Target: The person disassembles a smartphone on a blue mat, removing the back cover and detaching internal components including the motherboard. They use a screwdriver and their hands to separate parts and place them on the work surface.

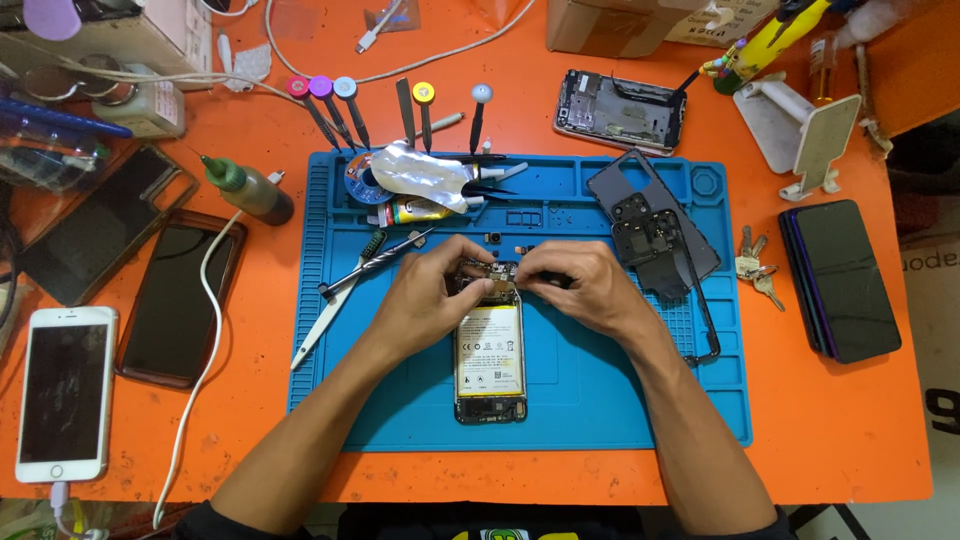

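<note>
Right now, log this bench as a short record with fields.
surface: orange table with a blue repair mat
main item: opened phone, back off, battery showing
left hand: on the phone's top end
right hand: on the phone's top end, fingers pinched together
near left hand: tweezers and a screwdriver on the mat
near right hand: dark back cover, keys
far left: white phone on a cable
</note>
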